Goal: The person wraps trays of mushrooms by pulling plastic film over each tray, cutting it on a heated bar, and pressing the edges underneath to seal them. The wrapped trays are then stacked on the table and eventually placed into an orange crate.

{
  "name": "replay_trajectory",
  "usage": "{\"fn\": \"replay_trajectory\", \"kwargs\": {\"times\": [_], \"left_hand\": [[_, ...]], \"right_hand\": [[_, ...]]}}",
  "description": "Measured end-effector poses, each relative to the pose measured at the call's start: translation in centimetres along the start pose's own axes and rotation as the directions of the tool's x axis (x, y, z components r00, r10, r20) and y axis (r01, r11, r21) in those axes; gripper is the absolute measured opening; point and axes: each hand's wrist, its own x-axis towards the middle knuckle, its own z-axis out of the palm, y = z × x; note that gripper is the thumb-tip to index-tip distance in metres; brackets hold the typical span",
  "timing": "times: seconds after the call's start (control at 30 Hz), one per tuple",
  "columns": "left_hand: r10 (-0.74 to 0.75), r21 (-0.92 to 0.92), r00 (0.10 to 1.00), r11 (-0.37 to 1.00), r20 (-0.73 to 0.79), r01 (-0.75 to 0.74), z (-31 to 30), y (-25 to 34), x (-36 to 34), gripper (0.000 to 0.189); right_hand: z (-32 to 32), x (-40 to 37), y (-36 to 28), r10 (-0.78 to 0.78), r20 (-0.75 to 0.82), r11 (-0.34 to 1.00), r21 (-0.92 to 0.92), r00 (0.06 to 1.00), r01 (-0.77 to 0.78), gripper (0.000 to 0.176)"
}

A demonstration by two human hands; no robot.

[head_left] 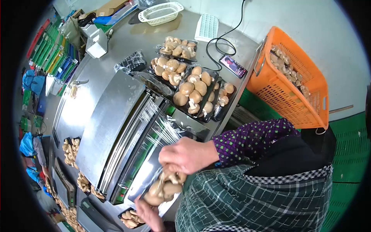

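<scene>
My right hand (187,155), in a purple patterned sleeve, is closed on clear plastic film at the upper end of a pack of brown mushrooms (164,190). At the pack's lower end is my left hand (150,216); its fingers are blurred, and their grip cannot be made out. The pack lies between both hands, partly covered by film and my right hand. Beside it stands a metal wrapping machine (110,116) with rollers and stretched film (164,129).
Wrapped mushroom packs (195,91) stand beyond the machine, near a phone (233,66) and black cable. An orange crate (270,87) of mushrooms is at the upper right. A white basket (160,17) sits at the table's far end. More mushroom trays (131,219) lie at the lower left.
</scene>
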Motion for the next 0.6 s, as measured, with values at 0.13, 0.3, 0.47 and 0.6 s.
{"fn": "replay_trajectory", "kwargs": {"times": [0.13,0.3,0.47,0.6], "left_hand": [[-0.014,0.213,0.973,0.975,-0.230,0.064,-1.4,-3.6,1.7,0.022],[-0.003,0.264,0.990,0.964,-0.144,0.041,-2.2,-3.3,1.1,0.018],[0.237,0.077,0.899,0.971,-0.369,-0.225,0.1,-5.5,1.2,0.028],[0.025,-0.221,0.904,0.966,-0.426,-0.131,-1.2,-3.6,-2.0,0.019]], "right_hand": [[-1.4,-2.6,4.5,0.457,0.066,0.889,0.005,0.887,-0.458,0.035],[-0.1,-3.8,6.3,0.644,0.112,0.625,0.494,0.757,-0.605,0.019],[2.2,-2.3,6.9,0.451,-0.239,0.887,0.230,0.860,-0.401,0.023],[-2.1,-4.8,7.0,0.703,0.032,0.671,0.303,0.711,-0.677,0.027]]}}
